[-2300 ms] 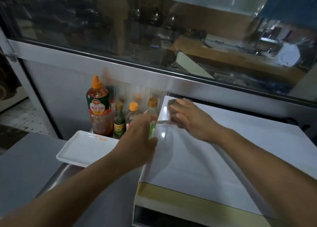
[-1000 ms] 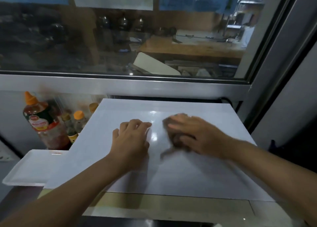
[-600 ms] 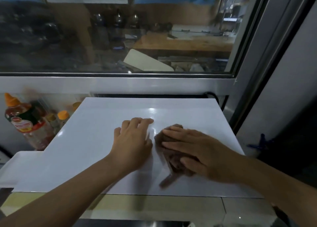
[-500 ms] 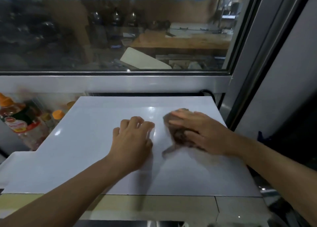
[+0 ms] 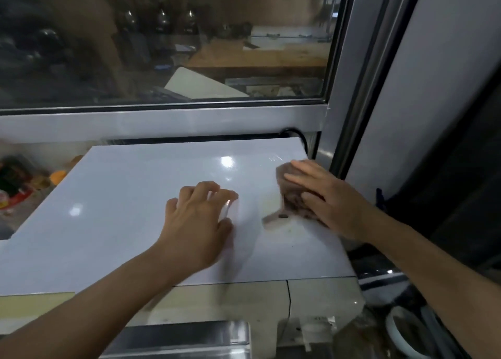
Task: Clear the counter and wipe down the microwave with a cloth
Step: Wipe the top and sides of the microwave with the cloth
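The white microwave [image 5: 113, 217] fills the middle of the view, its flat glossy top facing me. My right hand [image 5: 325, 198] presses a brown cloth [image 5: 291, 196] flat onto the top near its right edge; part of the cloth sticks out from under the fingers toward the left. My left hand [image 5: 199, 223] rests palm down on the middle of the top, fingers spread, holding nothing.
Sauce bottles [image 5: 16, 185] stand blurred on the counter left of the microwave. A window with a metal frame [image 5: 162, 122] runs behind it, a black cable [image 5: 296, 135] at its back right corner. A steel post [image 5: 360, 73] and a dark gap lie to the right.
My right hand has slid the cloth from the middle of the microwave top over to its right edge. My left hand has stayed flat on the top.
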Tool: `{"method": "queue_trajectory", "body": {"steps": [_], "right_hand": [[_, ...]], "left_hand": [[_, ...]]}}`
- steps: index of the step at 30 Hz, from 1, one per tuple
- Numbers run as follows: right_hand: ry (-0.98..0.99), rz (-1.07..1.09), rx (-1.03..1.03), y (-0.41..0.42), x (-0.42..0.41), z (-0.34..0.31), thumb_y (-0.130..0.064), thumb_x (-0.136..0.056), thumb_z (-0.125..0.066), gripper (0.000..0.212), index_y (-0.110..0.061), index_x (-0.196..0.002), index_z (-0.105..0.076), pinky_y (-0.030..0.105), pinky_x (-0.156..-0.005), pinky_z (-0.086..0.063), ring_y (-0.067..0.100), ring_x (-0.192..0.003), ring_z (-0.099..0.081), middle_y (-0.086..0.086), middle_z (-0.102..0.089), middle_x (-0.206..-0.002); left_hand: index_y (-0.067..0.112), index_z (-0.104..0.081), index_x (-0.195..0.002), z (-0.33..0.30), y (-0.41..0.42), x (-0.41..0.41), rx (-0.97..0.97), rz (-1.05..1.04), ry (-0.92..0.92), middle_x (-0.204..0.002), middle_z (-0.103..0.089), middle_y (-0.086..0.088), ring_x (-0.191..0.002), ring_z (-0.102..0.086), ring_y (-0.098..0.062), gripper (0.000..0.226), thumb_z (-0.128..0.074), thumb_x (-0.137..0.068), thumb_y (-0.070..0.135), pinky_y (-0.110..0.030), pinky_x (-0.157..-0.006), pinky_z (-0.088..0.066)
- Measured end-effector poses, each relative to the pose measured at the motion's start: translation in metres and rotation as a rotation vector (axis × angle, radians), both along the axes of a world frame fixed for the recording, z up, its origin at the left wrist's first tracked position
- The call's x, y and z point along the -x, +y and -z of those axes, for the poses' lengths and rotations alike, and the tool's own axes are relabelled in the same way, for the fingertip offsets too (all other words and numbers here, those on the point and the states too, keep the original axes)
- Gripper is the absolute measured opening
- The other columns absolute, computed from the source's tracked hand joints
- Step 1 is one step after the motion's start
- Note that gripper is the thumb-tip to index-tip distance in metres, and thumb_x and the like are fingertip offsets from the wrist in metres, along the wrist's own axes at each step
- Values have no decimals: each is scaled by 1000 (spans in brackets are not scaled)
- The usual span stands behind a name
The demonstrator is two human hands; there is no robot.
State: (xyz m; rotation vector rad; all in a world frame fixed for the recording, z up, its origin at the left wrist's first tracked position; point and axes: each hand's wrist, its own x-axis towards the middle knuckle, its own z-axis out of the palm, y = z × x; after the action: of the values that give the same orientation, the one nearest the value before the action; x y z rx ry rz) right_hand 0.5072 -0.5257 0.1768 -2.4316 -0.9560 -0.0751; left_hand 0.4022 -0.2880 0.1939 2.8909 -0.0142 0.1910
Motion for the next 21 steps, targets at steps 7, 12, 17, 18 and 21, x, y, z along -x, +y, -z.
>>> {"method": "queue_trajectory", "body": {"steps": [7, 12, 17, 18, 21], "right_hand": [[158, 237, -84, 21, -52, -7, -20, -101, -34, 46, -18, -147, -31, 22, -110, -14, 21, -143, -18, 1, -10, -159], [113, 155, -64, -7, 39, -1, -25, -99, -34, 50, -24, -148, -26, 36, -109, -32, 22, -141, -24, -6, -1, -159], [-94, 39, 43, -29, 114, 3, -39, -95, -19, 55, -19, -145, -34, 27, -115, -13, 6, -144, -5, -10, -7, -157], [-128, 3, 63, -27, 110, 0, -36, -94, -20, 55, -18, -143, -38, 26, -115, -11, 5, -144, -5, -8, -14, -156], [-90, -63, 117, -9, 75, -12, -20, -95, -34, 48, -21, -143, -37, 36, -118, -17, 10, -144, -13, -5, -23, -154]], "left_hand": [[39, -40, -130, -4, -6, 4, -8, -48, 13, -140, -34, 7, -123, -30, -21, 49, -30, -82, 40, -41, -101, -26], [38, -39, -132, -4, -6, 7, -10, -47, 37, -142, -33, 5, -126, -30, -24, 44, -33, -89, 37, -44, -101, -27], [32, -41, -135, -8, -1, 26, 20, -15, 51, -149, -31, 4, -135, -26, -25, 47, -43, -90, 18, -47, -108, -22], [31, -43, -135, -8, 3, 32, 13, -16, 35, -149, -32, 4, -135, -27, -26, 48, -45, -89, 17, -47, -108, -23], [29, -47, -132, -8, 23, 47, -67, -67, -23, -145, -39, 3, -129, -34, -28, 45, -48, -88, 21, -47, -102, -30]]}}
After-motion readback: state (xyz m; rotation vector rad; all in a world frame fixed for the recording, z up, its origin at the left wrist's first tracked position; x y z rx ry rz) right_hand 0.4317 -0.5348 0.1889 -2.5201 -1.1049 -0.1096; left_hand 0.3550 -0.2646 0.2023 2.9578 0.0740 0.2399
